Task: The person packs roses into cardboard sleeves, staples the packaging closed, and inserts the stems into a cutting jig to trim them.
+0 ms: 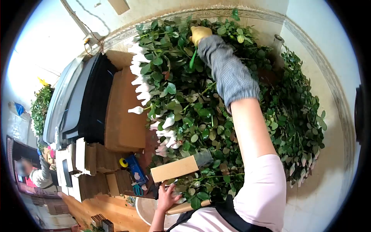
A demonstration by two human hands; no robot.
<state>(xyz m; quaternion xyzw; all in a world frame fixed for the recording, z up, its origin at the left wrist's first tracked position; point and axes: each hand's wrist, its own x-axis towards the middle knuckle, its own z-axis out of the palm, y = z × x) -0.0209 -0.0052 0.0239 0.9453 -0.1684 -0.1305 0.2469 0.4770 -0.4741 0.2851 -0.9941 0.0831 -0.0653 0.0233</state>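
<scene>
At the far side of the leafy flower stems (205, 127), I'm logging remotely the gloved R hand (201, 34) resting amongst foliage, fingers curled; contents hidden, so can't tell what, if anything, it's pinching. Stems are lying approx. crosswise in view, white-wrapped buds (143, 88) pointing L of that hand. Bare L hand (167, 198) is sitting nr the cardboard strip (174, 169), fingers bent & slightly parted, grip unconfirmed, farther from the uppermost buds than R.
</scene>
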